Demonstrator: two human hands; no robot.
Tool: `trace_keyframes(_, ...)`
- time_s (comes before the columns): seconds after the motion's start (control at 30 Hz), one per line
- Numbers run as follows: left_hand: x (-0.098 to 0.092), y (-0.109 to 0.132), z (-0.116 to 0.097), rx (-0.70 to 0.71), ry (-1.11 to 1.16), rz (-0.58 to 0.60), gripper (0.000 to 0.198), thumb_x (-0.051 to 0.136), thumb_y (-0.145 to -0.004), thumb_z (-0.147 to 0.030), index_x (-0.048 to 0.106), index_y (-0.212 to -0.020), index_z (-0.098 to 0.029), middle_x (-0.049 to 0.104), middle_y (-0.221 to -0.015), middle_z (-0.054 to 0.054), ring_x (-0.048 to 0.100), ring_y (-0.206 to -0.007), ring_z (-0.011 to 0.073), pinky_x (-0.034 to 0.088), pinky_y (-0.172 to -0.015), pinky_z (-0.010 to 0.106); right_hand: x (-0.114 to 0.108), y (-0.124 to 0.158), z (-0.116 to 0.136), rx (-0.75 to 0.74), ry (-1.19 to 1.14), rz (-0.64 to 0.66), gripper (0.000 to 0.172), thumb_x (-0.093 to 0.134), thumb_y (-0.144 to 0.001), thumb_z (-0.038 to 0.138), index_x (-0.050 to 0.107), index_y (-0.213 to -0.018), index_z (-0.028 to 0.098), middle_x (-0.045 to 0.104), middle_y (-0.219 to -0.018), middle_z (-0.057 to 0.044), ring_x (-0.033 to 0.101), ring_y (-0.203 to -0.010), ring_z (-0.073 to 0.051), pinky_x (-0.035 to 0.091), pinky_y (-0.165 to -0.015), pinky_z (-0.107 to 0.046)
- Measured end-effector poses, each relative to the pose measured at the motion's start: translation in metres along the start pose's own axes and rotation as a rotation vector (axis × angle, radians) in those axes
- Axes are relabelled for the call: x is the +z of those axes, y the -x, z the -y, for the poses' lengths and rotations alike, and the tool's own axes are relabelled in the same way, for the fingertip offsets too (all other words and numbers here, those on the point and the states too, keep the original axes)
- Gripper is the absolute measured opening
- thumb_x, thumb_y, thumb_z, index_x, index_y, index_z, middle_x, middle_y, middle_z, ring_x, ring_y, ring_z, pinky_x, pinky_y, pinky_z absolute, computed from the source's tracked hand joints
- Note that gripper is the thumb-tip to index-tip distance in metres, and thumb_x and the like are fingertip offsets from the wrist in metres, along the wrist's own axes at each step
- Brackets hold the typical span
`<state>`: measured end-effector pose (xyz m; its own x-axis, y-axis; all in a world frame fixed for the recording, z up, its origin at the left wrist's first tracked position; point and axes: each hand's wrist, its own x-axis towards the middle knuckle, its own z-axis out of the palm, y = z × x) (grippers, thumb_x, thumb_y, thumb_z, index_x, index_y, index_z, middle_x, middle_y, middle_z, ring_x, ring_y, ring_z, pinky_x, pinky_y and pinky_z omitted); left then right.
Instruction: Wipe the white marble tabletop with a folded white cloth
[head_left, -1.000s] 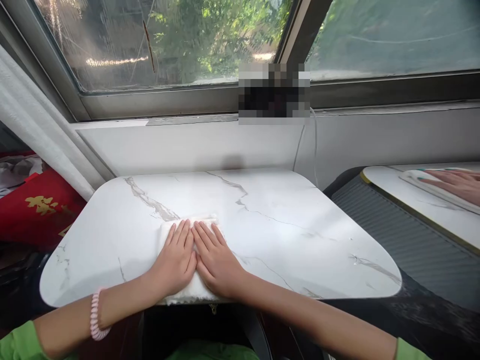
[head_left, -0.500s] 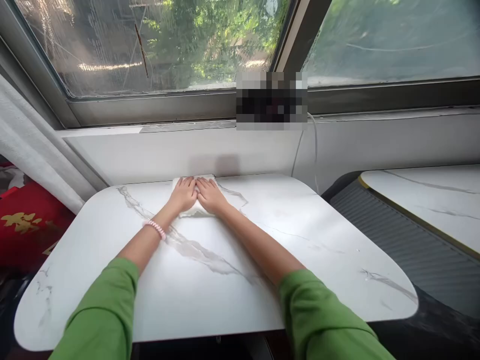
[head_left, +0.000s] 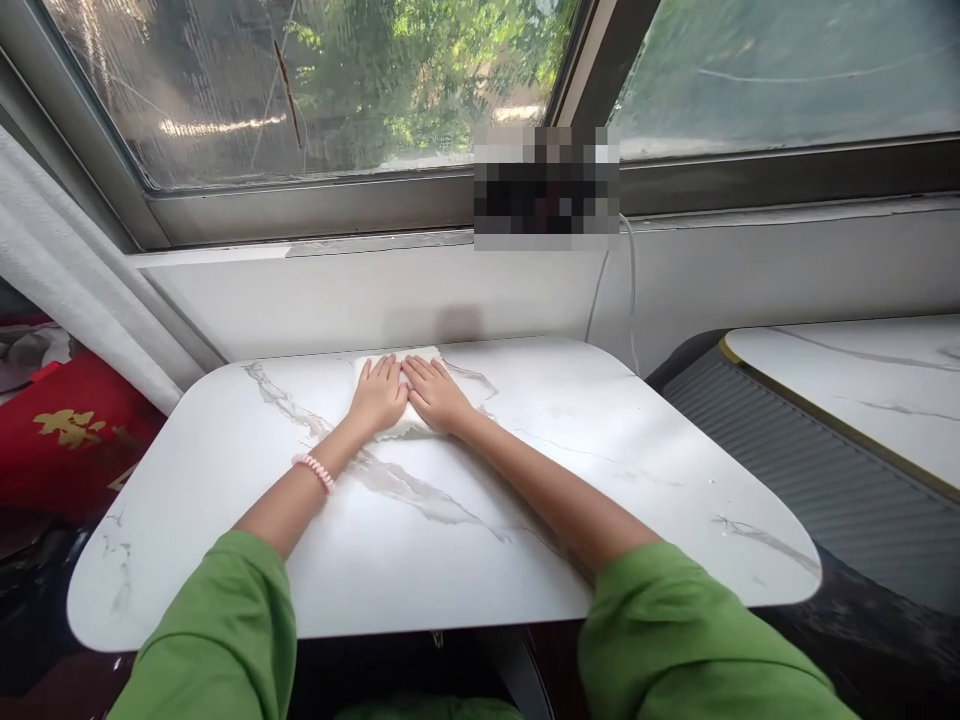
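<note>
My left hand (head_left: 379,393) lies flat, fingers stretched toward the wall, on a folded white cloth (head_left: 411,426). Beside it, my right hand (head_left: 437,393) is pressed flat on the same cloth, its fingers also extended. The two hands touch or nearly touch along their inner sides and cover much of the cloth. Under the cloth is a white marble-patterned table (head_left: 645,520), near its far edge. A pink beaded band (head_left: 315,470) circles my left wrist.
Behind the table stand a white wall (head_left: 315,305) and a window frame (head_left: 315,210). A white cable (head_left: 632,290) hangs from the sill, below a blurred-out patch. A red bag (head_left: 82,435) and white curtain (head_left: 67,260) are at left; another marble-patterned table (head_left: 862,385) is at right.
Both hands have slid slightly toward me on the table with the cloth. They stay flat and side by side. The whole view has shifted a little.
</note>
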<state>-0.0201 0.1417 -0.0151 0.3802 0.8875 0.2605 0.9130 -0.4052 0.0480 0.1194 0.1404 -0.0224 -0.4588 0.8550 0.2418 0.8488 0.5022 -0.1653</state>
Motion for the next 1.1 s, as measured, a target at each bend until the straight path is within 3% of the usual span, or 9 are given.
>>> trace_keyframes(0.3, -0.030, 0.123, -0.092, 0.157, 0.008, 0.013, 0.052, 0.027, -0.094, -0.027, 0.038, -0.137, 0.000, 0.033, -0.147, 0.017, 0.023, -0.139, 0.0266, 0.013, -0.115, 0.049, -0.029, 0.159, 0.039, -0.150, 0.086, -0.088, 0.056, 0.027, -0.092, 0.021, 0.026, -0.144, 0.001, 0.030, -0.148, -0.017, 0.017, -0.140, -0.026, 0.022, -0.113, -0.049)
trace_keyframes(0.4, -0.036, 0.143, -0.110, 0.239, 0.014, 0.021, 0.053, 0.028, -0.094, -0.028, 0.036, -0.139, -0.001, 0.032, -0.147, 0.017, 0.020, -0.139, 0.0271, 0.011, -0.115, 0.050, -0.038, 0.190, 0.050, -0.123, 0.109, -0.125, 0.063, 0.029, -0.090, 0.019, 0.010, -0.147, 0.001, 0.028, -0.148, -0.019, 0.014, -0.141, -0.028, 0.027, -0.111, -0.052)
trace_keyframes(0.5, -0.036, 0.143, -0.115, 0.258, 0.027, 0.039, 0.053, 0.030, -0.093, -0.027, 0.036, -0.138, -0.001, 0.032, -0.147, 0.017, 0.020, -0.139, 0.0272, 0.012, -0.114, 0.050, -0.041, 0.197, 0.051, -0.099, 0.123, -0.119, 0.066, 0.030, -0.088, 0.018, 0.008, -0.147, 0.000, 0.030, -0.148, -0.020, 0.014, -0.141, -0.028, 0.028, -0.110, -0.053)
trace_keyframes(0.6, -0.030, 0.124, -0.114, 0.236, 0.064, 0.076, 0.053, 0.030, -0.091, -0.025, 0.036, -0.138, 0.000, 0.031, -0.147, 0.017, 0.020, -0.139, 0.0260, 0.010, -0.115, 0.049, -0.039, 0.185, 0.038, -0.068, 0.132, -0.087, 0.059, 0.028, -0.088, 0.019, 0.023, -0.144, -0.001, 0.032, -0.147, -0.019, 0.018, -0.140, -0.028, 0.026, -0.111, -0.051)
trace_keyframes(0.7, -0.021, 0.083, -0.106, 0.211, 0.103, 0.122, 0.053, 0.030, -0.090, -0.023, 0.036, -0.138, -0.001, 0.032, -0.147, 0.015, 0.022, -0.139, 0.0242, 0.009, -0.115, 0.047, -0.033, 0.157, 0.015, 0.020, 0.141, -0.046, 0.055, 0.025, -0.089, 0.020, 0.035, -0.139, -0.002, 0.033, -0.147, -0.017, 0.024, -0.138, -0.027, 0.023, -0.113, -0.047)
trace_keyframes(0.83, -0.004, 0.004, -0.087, 0.252, 0.152, 0.150, 0.051, 0.034, -0.089, -0.023, 0.037, -0.138, -0.009, 0.037, -0.146, 0.011, 0.029, -0.136, 0.0176, 0.011, -0.116, 0.039, -0.024, 0.100, -0.024, 0.243, 0.153, -0.035, 0.057, 0.025, -0.090, 0.022, 0.033, -0.141, -0.001, 0.032, -0.148, -0.016, 0.026, -0.138, -0.027, 0.022, -0.113, -0.045)
trace_keyframes(0.93, 0.008, -0.046, -0.073, 0.217, 0.162, 0.105, 0.049, 0.034, -0.088, -0.020, 0.042, -0.135, -0.010, 0.040, -0.144, 0.010, 0.032, -0.134, 0.0168, 0.012, -0.115, 0.037, -0.019, 0.056, -0.050, 0.305, 0.154, -0.023, 0.057, 0.026, -0.089, 0.021, 0.032, -0.141, -0.001, 0.031, -0.148, -0.016, 0.026, -0.138, -0.027, 0.021, -0.113, -0.045)
trace_keyframes(1.0, 0.014, -0.066, -0.067, 0.179, 0.168, 0.067, 0.047, 0.033, -0.088, -0.018, 0.044, -0.133, -0.010, 0.043, -0.142, 0.010, 0.034, -0.132, 0.0169, 0.013, -0.115, 0.037, -0.018, 0.034, -0.063, 0.302, 0.147, -0.012, 0.057, 0.026, -0.088, 0.020, 0.032, -0.141, 0.000, 0.031, -0.148, -0.015, 0.026, -0.138, -0.025, 0.020, -0.113, -0.043)
trace_keyframes(1.1, 0.018, -0.078, -0.064, 0.124, 0.174, 0.027, 0.046, 0.032, -0.087, -0.017, 0.047, -0.131, -0.011, 0.045, -0.140, 0.009, 0.036, -0.131, 0.0170, 0.015, -0.114, 0.038, -0.017, 0.017, -0.074, 0.280, 0.132, -0.007, 0.057, 0.025, -0.088, 0.019, 0.031, -0.142, 0.001, 0.031, -0.148, -0.014, 0.026, -0.138, -0.024, 0.020, -0.113, -0.042)
